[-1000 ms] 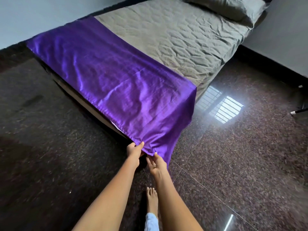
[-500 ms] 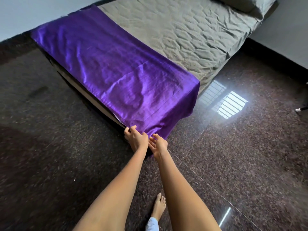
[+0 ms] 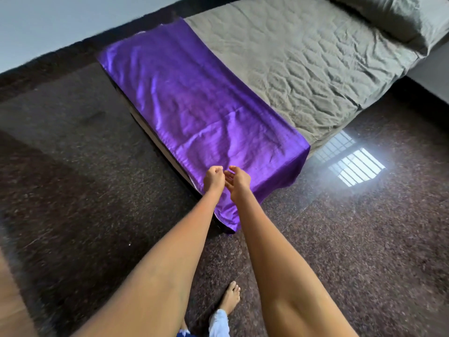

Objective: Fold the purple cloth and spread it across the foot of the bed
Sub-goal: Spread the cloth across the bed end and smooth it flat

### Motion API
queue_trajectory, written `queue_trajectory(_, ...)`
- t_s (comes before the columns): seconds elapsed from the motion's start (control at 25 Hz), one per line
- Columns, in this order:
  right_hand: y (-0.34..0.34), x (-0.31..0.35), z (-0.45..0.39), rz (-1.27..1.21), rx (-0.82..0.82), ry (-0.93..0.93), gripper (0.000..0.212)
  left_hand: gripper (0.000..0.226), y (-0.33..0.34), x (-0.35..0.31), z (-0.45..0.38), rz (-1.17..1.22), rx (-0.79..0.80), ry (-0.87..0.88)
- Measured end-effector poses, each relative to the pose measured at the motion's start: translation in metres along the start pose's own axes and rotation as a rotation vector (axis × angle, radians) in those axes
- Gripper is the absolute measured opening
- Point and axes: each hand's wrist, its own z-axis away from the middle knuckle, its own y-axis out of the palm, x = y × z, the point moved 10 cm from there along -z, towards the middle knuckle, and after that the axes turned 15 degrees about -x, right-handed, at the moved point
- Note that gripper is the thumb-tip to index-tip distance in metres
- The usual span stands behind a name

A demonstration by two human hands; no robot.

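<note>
The shiny purple cloth (image 3: 194, 105) lies as a folded band across the foot of the bed (image 3: 291, 69), and its near end hangs over the bed's corner toward the floor. Both my hands hover side by side over that near end. My left hand (image 3: 213, 178) is curled into a loose fist with no cloth visibly in it. My right hand (image 3: 237, 182) has relaxed, slightly bent fingers and holds nothing. The cloth under my hands looks flat, with a few creases.
A grey quilted sheet covers the mattress, and a grey pillow (image 3: 393, 18) sits at the head. Dark polished granite floor (image 3: 97, 190) surrounds the bed, with a bright window reflection (image 3: 354, 166) at right. My bare foot (image 3: 229, 302) stands on the floor below.
Both hands gripped the cloth's hanging edge low at the corner, then let it go and rose over the cloth's top. The view moved closer to the bed.
</note>
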Motion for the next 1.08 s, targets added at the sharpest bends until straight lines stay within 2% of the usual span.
queue_trajectory(0.24, 0.117, 0.059, 0.037, 0.191, 0.115, -0.157, 0.015, 0.029, -0.063, -0.068, -0.068, 0.037, 0.021, -0.013)
queue_trajectory(0.48, 0.288, 0.091, 0.069, 0.238, 0.08, -0.259, 0.021, 0.026, -0.14, -0.144, -0.216, 0.121, 0.071, -0.044)
queue_trajectory(0.68, 0.449, 0.11, 0.087, 0.205, 0.081, -0.247, 0.02, 0.028, -0.209, -0.205, -0.342, 0.184, 0.081, -0.076)
queue_trajectory(0.84, 0.548, 0.129, 0.069, 0.212, 0.098, -0.27, 0.014, 0.027, -0.232, -0.245, -0.424, 0.214, 0.103, -0.07)
queue_trajectory(1.08, 0.679, 0.141, -0.048, 0.294, 0.032, -0.284, 0.016, 0.028, -0.188, -0.26, -0.597, 0.108, 0.101, -0.071)
